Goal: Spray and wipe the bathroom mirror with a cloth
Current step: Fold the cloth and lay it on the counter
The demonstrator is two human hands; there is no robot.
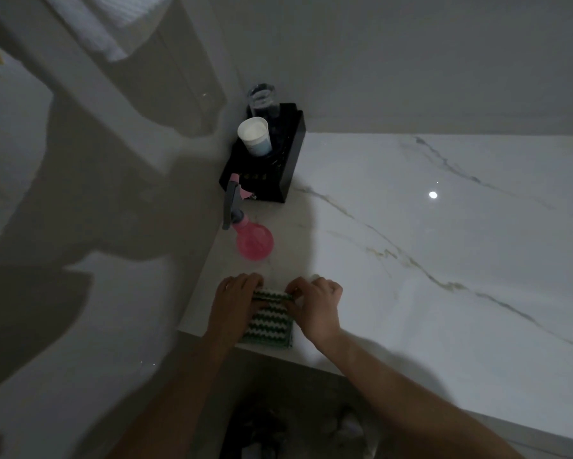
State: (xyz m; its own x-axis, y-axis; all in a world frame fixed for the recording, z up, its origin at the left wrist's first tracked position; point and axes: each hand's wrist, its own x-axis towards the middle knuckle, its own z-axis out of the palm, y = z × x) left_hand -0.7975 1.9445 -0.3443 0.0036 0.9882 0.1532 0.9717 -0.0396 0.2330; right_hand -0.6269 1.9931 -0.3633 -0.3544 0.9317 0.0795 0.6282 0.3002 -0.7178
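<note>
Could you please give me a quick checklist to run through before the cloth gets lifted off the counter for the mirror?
1. Cloth held: ok. The left hand and right hand both grip the far edge of the green and white cloth.
2. Cloth folded neatly: cannot tell; the hands cover its far end.
3. Spray bottle within reach: ok. The pink spray bottle stands just beyond the cloth.
4. A hand free for the bottle: not ok; both grip the cloth.
5. Cloth clear of the black tray: ok, well apart.
6. Mirror already sprayed: cannot tell in this dim light.
</note>
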